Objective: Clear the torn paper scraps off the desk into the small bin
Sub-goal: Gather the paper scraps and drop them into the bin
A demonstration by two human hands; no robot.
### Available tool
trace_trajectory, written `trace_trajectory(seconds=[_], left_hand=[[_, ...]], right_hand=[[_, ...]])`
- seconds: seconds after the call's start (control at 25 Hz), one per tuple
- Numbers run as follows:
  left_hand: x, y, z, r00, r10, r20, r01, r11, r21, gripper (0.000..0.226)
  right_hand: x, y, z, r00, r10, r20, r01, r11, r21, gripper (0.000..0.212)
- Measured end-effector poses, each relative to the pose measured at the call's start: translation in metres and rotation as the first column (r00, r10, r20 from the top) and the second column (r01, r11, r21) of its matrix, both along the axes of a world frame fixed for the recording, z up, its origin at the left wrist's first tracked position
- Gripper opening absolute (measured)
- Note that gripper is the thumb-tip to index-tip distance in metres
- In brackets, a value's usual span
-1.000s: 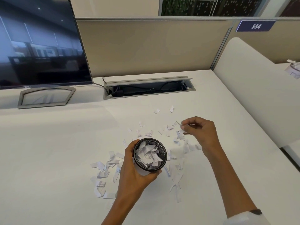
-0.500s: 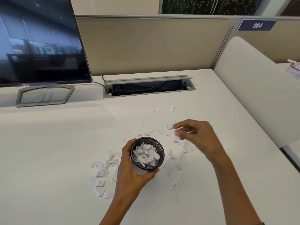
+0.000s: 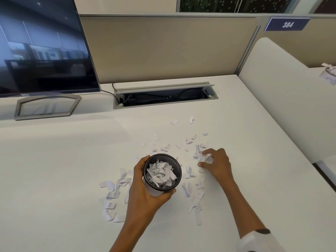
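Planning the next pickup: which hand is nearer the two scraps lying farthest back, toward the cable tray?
Right. The right hand rests just in front of the two far scraps, slightly right; the left hand sits farther back, wrapped around the bin.

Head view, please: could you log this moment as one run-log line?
left hand: holds small bin, part full | right hand: on desk, gathering paper scraps | many scraps left
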State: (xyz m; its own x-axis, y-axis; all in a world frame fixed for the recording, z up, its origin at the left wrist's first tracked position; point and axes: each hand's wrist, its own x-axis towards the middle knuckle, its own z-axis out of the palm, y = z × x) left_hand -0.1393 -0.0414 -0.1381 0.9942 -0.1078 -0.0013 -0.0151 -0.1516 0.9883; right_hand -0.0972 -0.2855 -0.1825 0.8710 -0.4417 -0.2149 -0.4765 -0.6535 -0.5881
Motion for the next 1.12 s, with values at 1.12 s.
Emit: trace_trajectory(seconds=[1.12], left_hand=[[0.005, 0.003, -0.006, 0.997, 0.039, -0.059, -0.038, 0.999, 0.028, 0.094]], right_hand=[[0.068, -0.023, 0.002, 0.99, -0.141, 0.03, 0.139, 0.988, 0.072, 0.063]])
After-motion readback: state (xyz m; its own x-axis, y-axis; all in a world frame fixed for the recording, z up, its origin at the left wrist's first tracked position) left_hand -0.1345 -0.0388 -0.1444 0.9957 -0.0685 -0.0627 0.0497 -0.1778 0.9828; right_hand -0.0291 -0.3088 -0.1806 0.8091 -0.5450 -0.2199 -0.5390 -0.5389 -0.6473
